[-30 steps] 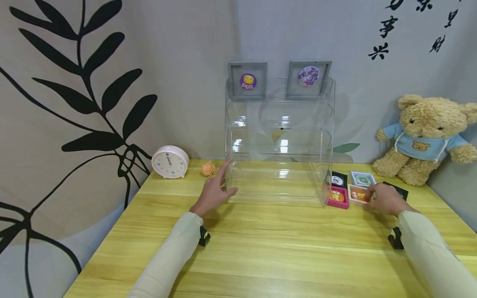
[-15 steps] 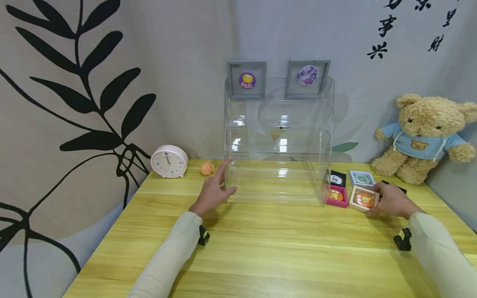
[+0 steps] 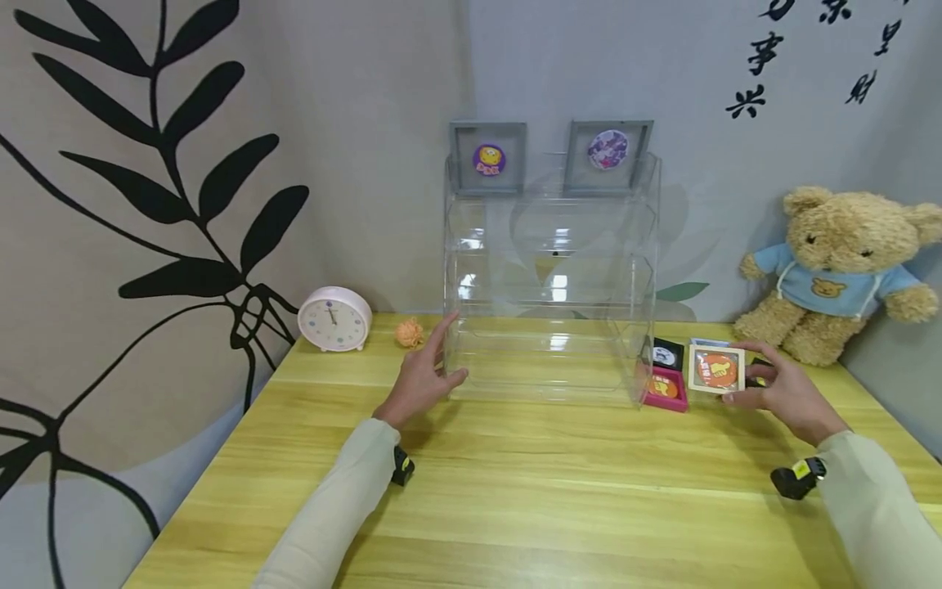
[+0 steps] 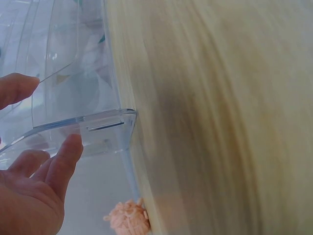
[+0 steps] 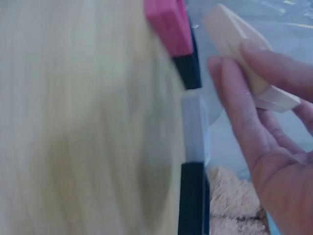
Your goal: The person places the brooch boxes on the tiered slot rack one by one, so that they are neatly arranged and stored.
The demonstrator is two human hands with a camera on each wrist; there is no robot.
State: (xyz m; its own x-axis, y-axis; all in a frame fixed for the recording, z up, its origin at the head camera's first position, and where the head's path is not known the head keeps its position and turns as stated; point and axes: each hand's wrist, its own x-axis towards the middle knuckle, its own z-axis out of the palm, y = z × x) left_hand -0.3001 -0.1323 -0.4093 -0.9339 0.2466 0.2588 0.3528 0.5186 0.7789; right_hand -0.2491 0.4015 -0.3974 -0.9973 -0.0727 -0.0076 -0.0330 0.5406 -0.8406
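My right hand [image 3: 795, 402] pinches a cream square badge frame [image 3: 717, 370] with an orange badge by its right edge. In the right wrist view this frame [image 5: 226, 35] is tilted and raised off the table, thumb and fingers on its sides. My left hand [image 3: 418, 383] is at the left side of a clear acrylic tiered stand [image 3: 545, 401], thumb and index finger spread. The left wrist view shows the fingers next to the stand's side panel [image 4: 105, 120]; whether they press it I cannot tell. Two grey frames [image 3: 489, 184] [image 3: 581, 176] with round badges stand on the top tier.
Right of the stand lie a pink frame [image 3: 665, 391], a black frame [image 3: 667, 355] and a partly hidden light blue frame [image 3: 708, 342]. Another black frame [image 5: 191, 198] is mostly behind my right hand. A teddy bear [image 3: 832, 282], pink clock [image 3: 335, 320] and orange ball [image 3: 409, 333] stand farther back.
My right hand has lifted the cream frame from the table and tipped it up to face me, now overlapping the light blue frame. The left hand has stayed in place.
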